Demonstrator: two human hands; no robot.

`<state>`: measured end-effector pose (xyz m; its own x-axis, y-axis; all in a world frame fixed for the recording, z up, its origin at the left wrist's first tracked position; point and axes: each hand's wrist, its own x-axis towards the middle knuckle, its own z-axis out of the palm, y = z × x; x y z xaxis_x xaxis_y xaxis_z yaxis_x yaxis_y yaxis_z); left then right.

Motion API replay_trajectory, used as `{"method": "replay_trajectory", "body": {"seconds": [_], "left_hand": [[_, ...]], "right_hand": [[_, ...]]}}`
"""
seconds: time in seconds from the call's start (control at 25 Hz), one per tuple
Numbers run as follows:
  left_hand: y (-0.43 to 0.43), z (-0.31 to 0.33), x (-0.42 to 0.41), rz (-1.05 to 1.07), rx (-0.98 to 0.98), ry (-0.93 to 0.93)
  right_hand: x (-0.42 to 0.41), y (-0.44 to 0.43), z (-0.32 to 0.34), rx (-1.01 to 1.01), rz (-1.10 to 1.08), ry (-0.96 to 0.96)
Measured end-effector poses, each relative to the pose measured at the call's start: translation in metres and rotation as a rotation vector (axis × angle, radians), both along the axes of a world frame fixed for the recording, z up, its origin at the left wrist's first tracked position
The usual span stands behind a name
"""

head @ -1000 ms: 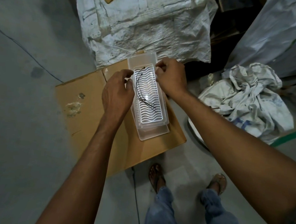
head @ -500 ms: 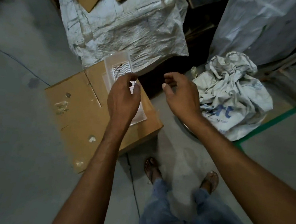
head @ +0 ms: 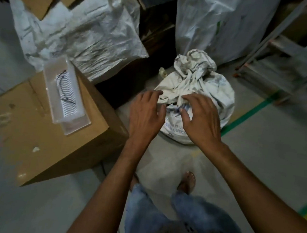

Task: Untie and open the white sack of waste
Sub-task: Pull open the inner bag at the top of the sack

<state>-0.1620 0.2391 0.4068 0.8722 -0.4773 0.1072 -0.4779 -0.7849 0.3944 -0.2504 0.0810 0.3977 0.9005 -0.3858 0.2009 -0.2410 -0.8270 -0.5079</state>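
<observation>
A white woven sack (head: 220,91) with blue print stands on the floor ahead of me, its neck bunched and tied in a crumpled knot (head: 195,66) at the top. My left hand (head: 146,113) hovers over the sack's near left side, fingers spread, holding nothing. My right hand (head: 199,119) is just beside it over the sack's front, fingers apart and curled down at the cloth below the knot. Whether the fingertips touch the sack is unclear. Both hands hide part of the sack's front.
A cardboard box (head: 39,143) stands at my left with a clear plastic tray (head: 65,91) on top. Behind it lie a big white sack (head: 94,26) and cardboard pieces. Another tall white sack (head: 214,19) and a metal rack (head: 294,49) stand behind. Green floor tape (head: 248,114) runs at right.
Both hands left the plastic tray on the box and swung right to the tied sack. My view turned right with them, bringing the sack to the middle.
</observation>
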Motion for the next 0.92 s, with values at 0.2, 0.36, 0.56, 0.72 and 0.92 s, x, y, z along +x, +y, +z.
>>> {"method": "replay_trajectory", "body": {"seconds": [0.2,0.36,0.56,0.72,0.92], "left_hand": [[-0.086,-0.030,-0.005,-0.137,0.140,-0.014],[-0.127,-0.068,0.023,-0.209,0.185,-0.026],[-0.166,-0.146,0.071,-0.269,0.205,-0.033],[-0.193,-0.224,0.101,-0.271,0.242,-0.017],[-0.233,-0.324,0.134,-0.230,0.234,0.022]], "right_hand": [[-0.028,-0.088,-0.029,-0.083,-0.097,0.111],[-0.014,-0.130,-0.066,-0.131,-0.152,0.175],[0.028,-0.166,-0.138,-0.194,-0.170,0.201],[0.061,-0.189,-0.210,-0.196,-0.156,0.231],[0.098,-0.222,-0.309,-0.197,-0.140,0.194]]}}
